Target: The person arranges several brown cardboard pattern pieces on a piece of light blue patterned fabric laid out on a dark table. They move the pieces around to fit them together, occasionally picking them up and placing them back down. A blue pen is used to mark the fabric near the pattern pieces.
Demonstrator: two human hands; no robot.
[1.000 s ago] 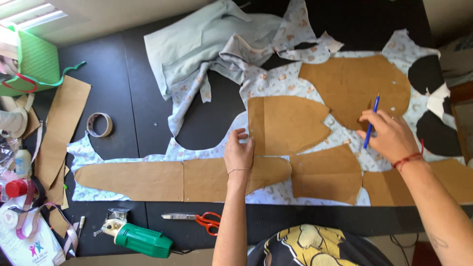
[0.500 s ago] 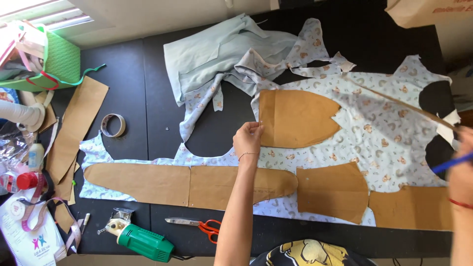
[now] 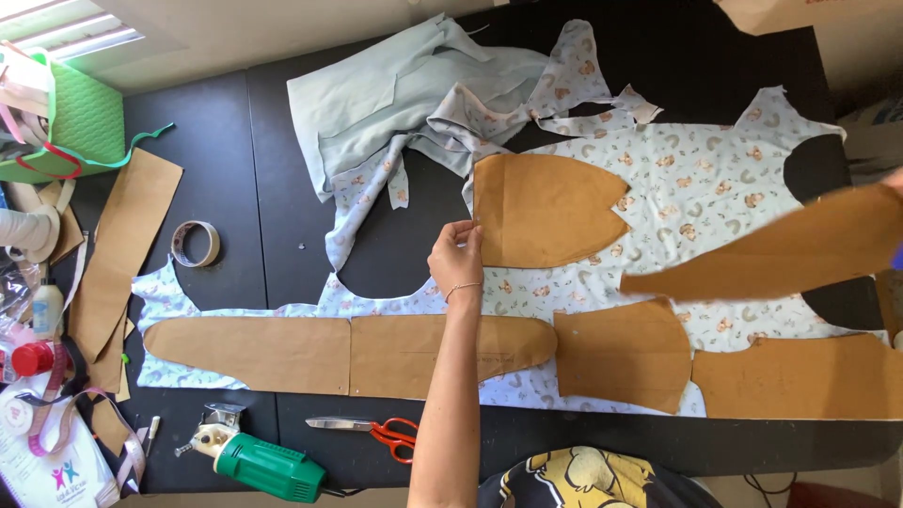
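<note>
The left hand (image 3: pixel 458 259), mid-frame, is pinched on the left edge of the pointed brown paper pattern piece (image 3: pixel 546 212), which lies flat on the printed fabric (image 3: pixel 696 179) just right of centre. The right hand is almost out of view at the right edge, so its grip can't be told, though a long brown pattern piece (image 3: pixel 771 249) is seen lifted and blurred there. For this step, the pinned-down piece is probably best kept pressed flat at its edge so the fabric underneath isn't dragged, and the lifted piece is best laid down without overlapping its neighbours. Scissors (image 3: pixel 381 433) are left at the lower centre.
</note>
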